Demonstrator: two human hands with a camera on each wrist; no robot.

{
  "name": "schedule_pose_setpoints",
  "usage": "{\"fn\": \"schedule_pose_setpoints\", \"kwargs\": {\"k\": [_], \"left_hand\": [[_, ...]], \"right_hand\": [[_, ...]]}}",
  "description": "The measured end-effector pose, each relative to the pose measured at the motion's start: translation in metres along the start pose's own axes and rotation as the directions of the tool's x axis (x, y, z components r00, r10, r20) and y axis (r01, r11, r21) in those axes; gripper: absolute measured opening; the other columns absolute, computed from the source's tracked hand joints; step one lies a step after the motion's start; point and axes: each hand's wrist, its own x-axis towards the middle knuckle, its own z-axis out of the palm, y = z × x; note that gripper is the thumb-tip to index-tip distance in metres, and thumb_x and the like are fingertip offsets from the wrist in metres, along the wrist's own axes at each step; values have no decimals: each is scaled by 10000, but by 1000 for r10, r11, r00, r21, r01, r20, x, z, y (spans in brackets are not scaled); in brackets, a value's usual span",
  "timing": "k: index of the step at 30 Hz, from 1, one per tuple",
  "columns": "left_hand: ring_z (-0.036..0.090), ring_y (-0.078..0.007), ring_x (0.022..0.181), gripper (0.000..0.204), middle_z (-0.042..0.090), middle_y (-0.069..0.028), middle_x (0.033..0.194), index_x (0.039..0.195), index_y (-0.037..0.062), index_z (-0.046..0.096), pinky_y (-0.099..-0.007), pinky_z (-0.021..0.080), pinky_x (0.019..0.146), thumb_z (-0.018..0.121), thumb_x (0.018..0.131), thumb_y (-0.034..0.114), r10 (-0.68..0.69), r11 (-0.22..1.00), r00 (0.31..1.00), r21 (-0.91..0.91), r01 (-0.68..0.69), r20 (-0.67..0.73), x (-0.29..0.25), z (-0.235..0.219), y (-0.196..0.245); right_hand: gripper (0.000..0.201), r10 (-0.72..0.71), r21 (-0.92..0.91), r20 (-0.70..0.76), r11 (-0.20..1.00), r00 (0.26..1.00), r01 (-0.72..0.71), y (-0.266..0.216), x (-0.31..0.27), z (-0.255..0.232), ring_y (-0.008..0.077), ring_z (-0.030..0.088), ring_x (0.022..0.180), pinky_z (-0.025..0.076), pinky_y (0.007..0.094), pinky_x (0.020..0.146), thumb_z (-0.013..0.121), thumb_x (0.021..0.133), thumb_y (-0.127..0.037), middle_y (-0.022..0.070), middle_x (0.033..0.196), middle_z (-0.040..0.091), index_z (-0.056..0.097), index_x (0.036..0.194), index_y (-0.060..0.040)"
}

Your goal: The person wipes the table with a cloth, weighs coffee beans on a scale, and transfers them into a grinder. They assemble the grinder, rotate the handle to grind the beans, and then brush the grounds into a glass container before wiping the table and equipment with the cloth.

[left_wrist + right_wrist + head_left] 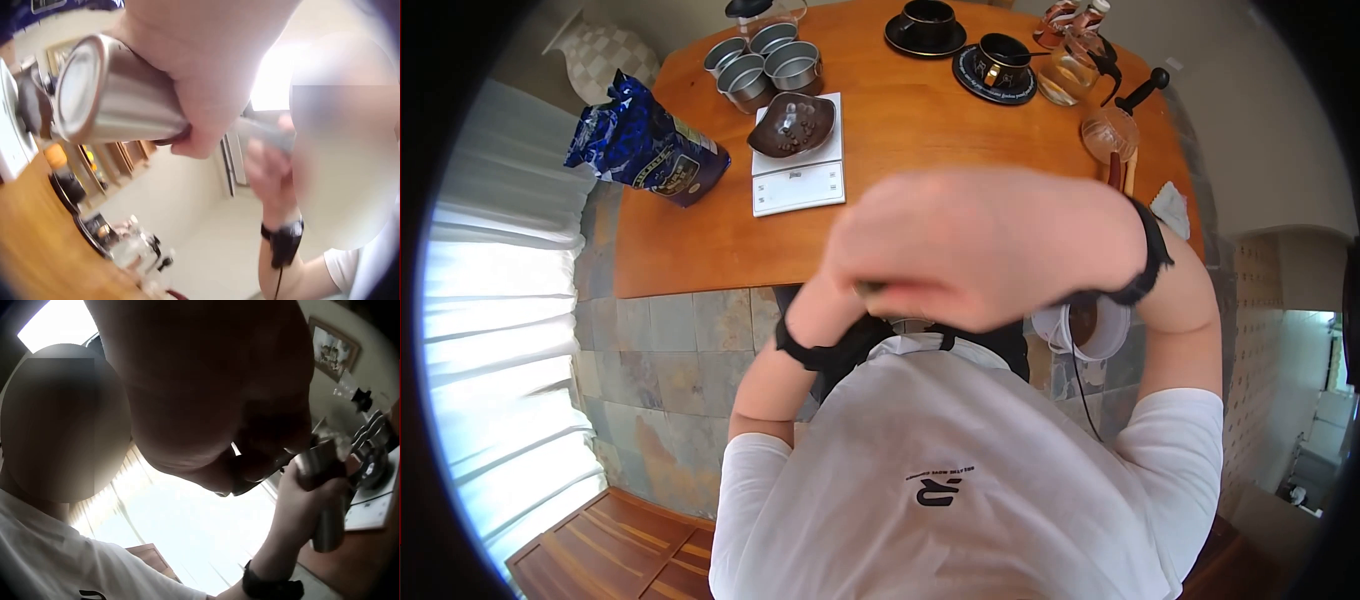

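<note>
My left hand (206, 75) wraps round a stainless steel hand coffee grinder (134, 100), whose round base faces the camera in the left wrist view. The right wrist view shows the grinder's metal body (328, 528) tilted slightly in that grip. My right hand (980, 240) is raised close to the left one, blurred, with its fingers curled. A blurred grey bar, apparently the crank handle (265, 132), runs to the right fingers; its end is hidden in them. In the head view the right hand covers most of the grinder.
A brown bowl (792, 126) with some coffee beans stands on a white scale (798, 190). A blue bag (650, 150) and several metal cups (793, 66) are at the left. Black cups on saucers (990, 92) and a glass pot (1068, 75) stand at the right. A white bucket (1105, 330) is below.
</note>
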Motion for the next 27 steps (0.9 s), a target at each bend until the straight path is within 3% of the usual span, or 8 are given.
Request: {"fn": "schedule_pose_setpoints", "kwargs": {"k": [1,2,6,10,11,12,18,27], "left_hand": [[678,-356,866,549,668,-192,1049,1117,26,604,-399,538,711,840,642,167,329,944,940,41,-327,-88,-11,26,-11],[677,-329,915,553,661,-172,1081,1119,23,609,-380,543,753,844,641,173,143,989,973,5,-147,182,-14,15,8],[685,-155,848,523,703,-103,946,1112,19,614,-313,554,781,799,626,79,-293,889,933,-417,186,-207,-18,-32,-10],[699,-251,836,500,704,-120,950,1123,42,622,-350,553,742,800,669,152,-377,922,920,-53,384,108,17,-35,13],[681,-315,872,500,691,-137,984,1115,52,630,-390,543,733,805,667,184,356,914,934,-222,-340,33,-13,4,-52],[664,-335,920,530,670,-144,1020,1139,62,612,-415,537,747,802,661,185,398,913,917,93,-398,15,-6,19,-10],[673,-200,932,726,657,-117,1027,1316,34,482,-321,532,835,790,659,34,-142,897,986,-409,165,87,2,-23,16],[664,-206,943,698,656,-111,1044,1280,49,499,-318,529,831,811,655,33,146,945,988,-288,-153,-48,-8,-13,4]], "right_hand": [[176,15,-73,-84,997,996,-21,11,3,-9,323,619,809,504,394,713,634,871,-103,113,872,638,592,1034,-49],[169,24,-150,-170,987,985,-50,27,7,-24,315,618,755,502,381,676,621,879,-92,113,824,631,588,1038,-43],[156,400,-111,-136,903,906,-415,48,-38,-46,260,624,676,484,340,621,625,888,-96,115,792,646,595,1028,-33],[163,-78,-31,-5,996,997,78,-5,-14,3,309,628,918,504,410,759,625,875,-113,130,963,649,606,1022,-46],[160,-28,-128,-44,991,999,22,-3,-1,-2,309,631,891,504,401,742,621,878,-116,130,946,649,604,1021,-47],[157,20,-231,-89,972,996,-40,7,8,-15,309,633,863,503,393,725,616,880,-119,129,928,649,603,1020,-49],[185,337,-8,-323,933,884,-359,92,-40,-49,69,518,776,442,238,703,596,951,-129,-18,836,572,582,1122,-59],[178,416,79,-281,908,865,-412,88,-57,-36,73,493,751,408,237,673,612,931,-129,-15,839,557,603,1092,-53]]}}
